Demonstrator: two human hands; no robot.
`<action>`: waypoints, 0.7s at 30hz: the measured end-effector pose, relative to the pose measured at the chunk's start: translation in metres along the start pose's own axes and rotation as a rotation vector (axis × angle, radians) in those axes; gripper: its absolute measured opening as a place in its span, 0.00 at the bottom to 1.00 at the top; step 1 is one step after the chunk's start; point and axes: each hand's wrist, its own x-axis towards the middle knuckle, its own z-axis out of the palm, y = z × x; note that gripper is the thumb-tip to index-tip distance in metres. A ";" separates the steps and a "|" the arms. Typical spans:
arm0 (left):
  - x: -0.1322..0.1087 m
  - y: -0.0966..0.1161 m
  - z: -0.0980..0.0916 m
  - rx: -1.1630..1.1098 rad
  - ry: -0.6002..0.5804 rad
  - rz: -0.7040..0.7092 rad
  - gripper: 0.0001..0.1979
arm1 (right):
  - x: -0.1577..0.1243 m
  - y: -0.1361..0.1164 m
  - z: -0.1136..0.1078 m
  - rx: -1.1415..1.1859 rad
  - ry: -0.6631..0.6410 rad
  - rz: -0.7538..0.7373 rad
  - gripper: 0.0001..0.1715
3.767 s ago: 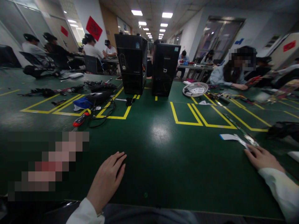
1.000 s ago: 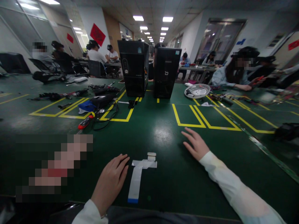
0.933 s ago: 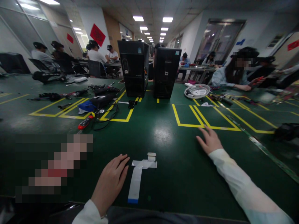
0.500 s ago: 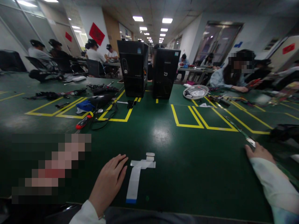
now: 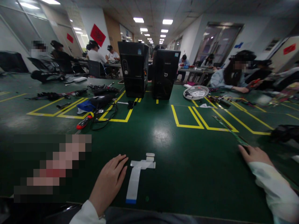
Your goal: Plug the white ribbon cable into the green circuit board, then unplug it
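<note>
My left hand (image 5: 109, 179) lies on the green tabletop with its fingers stretched out, holding nothing. Just to its right is a white flat ribbon cable (image 5: 133, 183), bent into a T-like shape with a blue end towards me and a connector at the far end. Over on the right, my right hand (image 5: 257, 156) is closed on a long, narrow green circuit board strip (image 5: 241, 140). The strip's thin far end points forward and left, and the part under my palm is hidden.
Two black computer towers (image 5: 133, 70) stand at the back. A red-and-black screwdriver (image 5: 84, 122), a blue-and-white item (image 5: 86, 106) and dark cables lie left. At right are a white basket (image 5: 195, 92), a person (image 5: 233, 77) and a black object (image 5: 283, 133). Yellow tape marks the table.
My right hand has shifted left with the circuit board strip, whose far end now lies further left over the yellow tape. My left hand and the ribbon cable have stayed put.
</note>
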 end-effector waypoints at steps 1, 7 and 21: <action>0.000 0.000 0.000 0.000 -0.001 0.000 0.20 | -0.002 -0.002 -0.003 0.003 -0.007 0.004 0.39; -0.001 -0.001 0.000 -0.003 0.001 0.002 0.20 | -0.009 -0.015 -0.016 0.042 -0.014 0.076 0.39; -0.001 0.001 0.000 0.005 0.015 0.007 0.20 | 0.010 -0.019 -0.011 0.173 -0.073 0.028 0.38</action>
